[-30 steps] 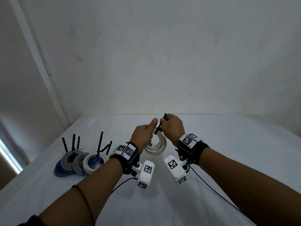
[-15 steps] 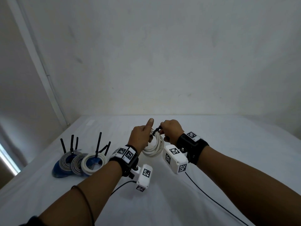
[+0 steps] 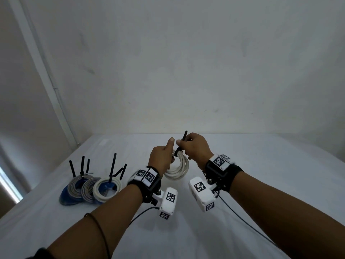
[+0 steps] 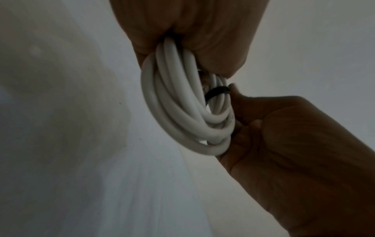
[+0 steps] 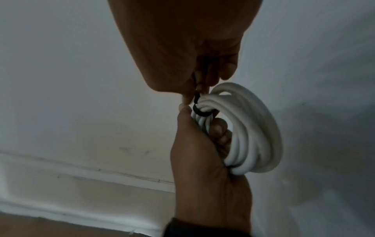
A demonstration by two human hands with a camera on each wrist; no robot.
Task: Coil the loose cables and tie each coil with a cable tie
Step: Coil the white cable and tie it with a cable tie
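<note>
Left hand (image 3: 162,157) grips white coil (image 3: 178,168) to steady it; right hand (image 3: 194,146) pinches black tie (image 3: 182,142), likely pulling it snug. Tied coils (image 3: 89,187) parked left.

White-sheeted surface (image 3: 261,174) under both hands. Left of the left hand, a cluster of tied coils (image 3: 89,187) lies on it: blue, grey, white, touching and overlapping, with black tie tails (image 3: 112,166) sticking up.

No legible txt; wrist tags (image 3: 218,161) just patterns.
</note>
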